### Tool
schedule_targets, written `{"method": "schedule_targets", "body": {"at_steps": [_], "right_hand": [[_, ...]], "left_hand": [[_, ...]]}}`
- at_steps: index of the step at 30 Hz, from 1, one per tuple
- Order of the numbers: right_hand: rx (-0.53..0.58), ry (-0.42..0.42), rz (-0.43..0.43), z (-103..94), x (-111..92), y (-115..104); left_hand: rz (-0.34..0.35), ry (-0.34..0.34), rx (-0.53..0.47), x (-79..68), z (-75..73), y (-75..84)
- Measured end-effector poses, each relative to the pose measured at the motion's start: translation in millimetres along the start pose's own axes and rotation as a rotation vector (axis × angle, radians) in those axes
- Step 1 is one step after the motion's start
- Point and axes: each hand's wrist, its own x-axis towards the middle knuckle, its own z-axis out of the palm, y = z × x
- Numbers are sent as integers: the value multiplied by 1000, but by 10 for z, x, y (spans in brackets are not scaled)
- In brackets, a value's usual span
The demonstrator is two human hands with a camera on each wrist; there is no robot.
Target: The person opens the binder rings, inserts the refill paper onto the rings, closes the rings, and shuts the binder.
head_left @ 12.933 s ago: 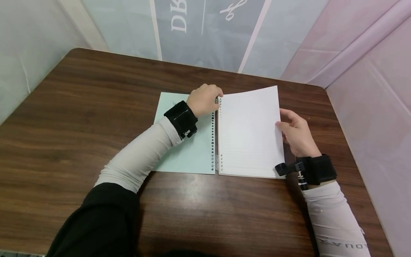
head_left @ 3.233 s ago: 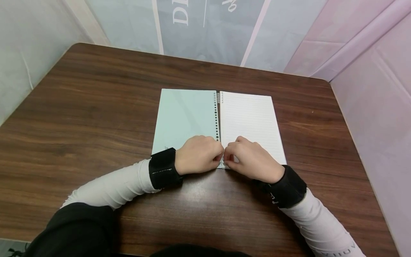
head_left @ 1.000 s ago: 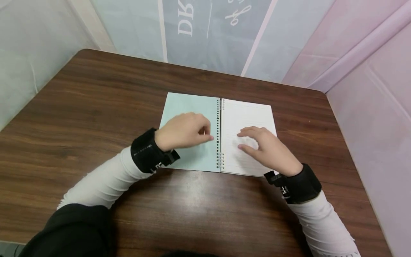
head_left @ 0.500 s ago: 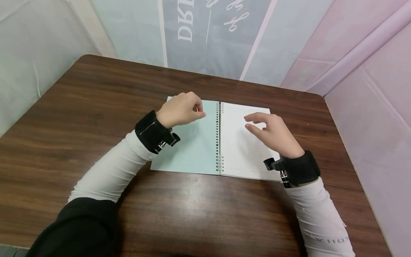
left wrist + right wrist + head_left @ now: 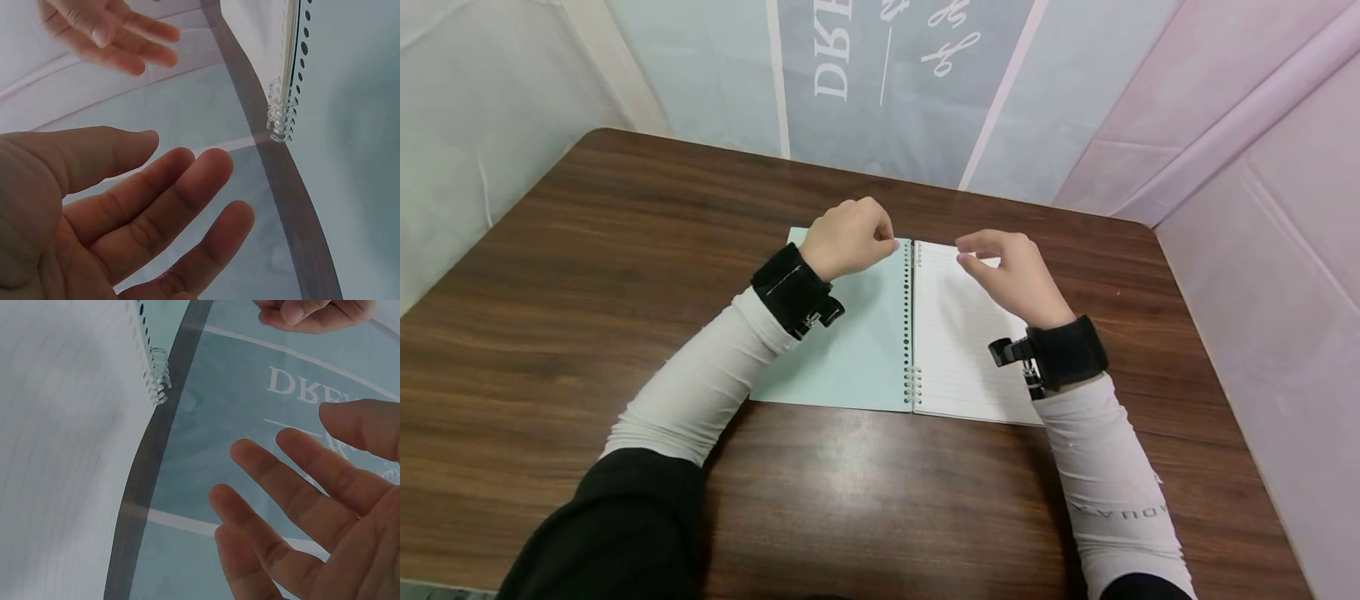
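Observation:
An open loose-leaf notebook (image 5: 865, 358) lies on the table, its pale green cover to the left and lined white pages (image 5: 955, 350) to the right. Short clear binder rings (image 5: 159, 375) join the two halves near the ends of the spine. Over the upper part of the cover hovers my left hand (image 5: 850, 237), holding nothing, its fingers loosely bent and apart in the left wrist view. My right hand (image 5: 1018, 275) hangs above the upper page, thumb and fingers spread around air.
The notebook rests on a dark wood-grain table (image 5: 850, 500). Behind it hangs a printed sheet with lettering (image 5: 831, 50), and pale sheeting (image 5: 1262, 250) lines the right side.
Earlier my right hand held a page edge, then both hands worked at the lower spine. Since then they have lifted off and moved toward the notebook's far end. Both rings now sit joined across the halves.

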Motion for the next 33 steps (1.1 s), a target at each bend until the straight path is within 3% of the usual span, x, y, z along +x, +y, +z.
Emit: {"method": "schedule_targets", "body": {"at_steps": [8, 14, 20, 27, 33], "right_hand": [[116, 71, 46, 73, 295, 6], [129, 70, 95, 122, 445, 36], [178, 57, 164, 209, 600, 127], [166, 31, 204, 329, 651, 248], [217, 50, 237, 400, 701, 277]], "left_hand": [[-59, 22, -37, 205, 92, 22], [-64, 55, -47, 286, 138, -1], [-97, 55, -104, 370, 278, -32], [-166, 55, -130, 489, 453, -26], [-171, 69, -156, 537, 515, -19]]}}
